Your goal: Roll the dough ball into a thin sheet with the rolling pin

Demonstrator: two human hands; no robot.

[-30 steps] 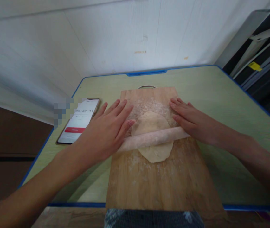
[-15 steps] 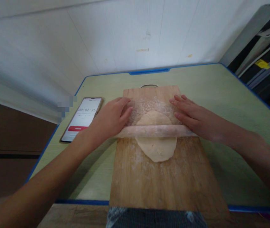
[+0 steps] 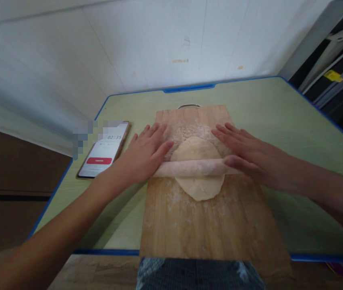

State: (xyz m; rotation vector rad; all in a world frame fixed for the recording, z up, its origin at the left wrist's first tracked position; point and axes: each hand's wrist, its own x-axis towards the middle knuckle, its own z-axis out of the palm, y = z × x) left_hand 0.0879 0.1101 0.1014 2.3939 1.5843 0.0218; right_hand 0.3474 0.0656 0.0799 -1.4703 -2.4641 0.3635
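So the left hand (image 3: 147, 153) is fanned out now, not bunched like half a second ago, and the pale cylindrical rolling pin (image 3: 195, 167) is brought slightly nearer across the flat cream-coloured dough (image 3: 200, 188) on the floured wooden board (image 3: 207, 229). Grip's unclenched; the pin's ends are covered by that hand and the open right hand (image 3: 245, 155), so rolling's probably mid-stroke.

Lit phone (image 3: 104, 151) on blue-edged green table (image 3: 283, 121); white wall (image 3: 159, 40) behind; yellow tag (image 3: 333, 75) at far right

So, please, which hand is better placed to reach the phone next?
Probably the left hand: it rests at one end of the rolling pin, nearer the phone; the right hand is at the other end.
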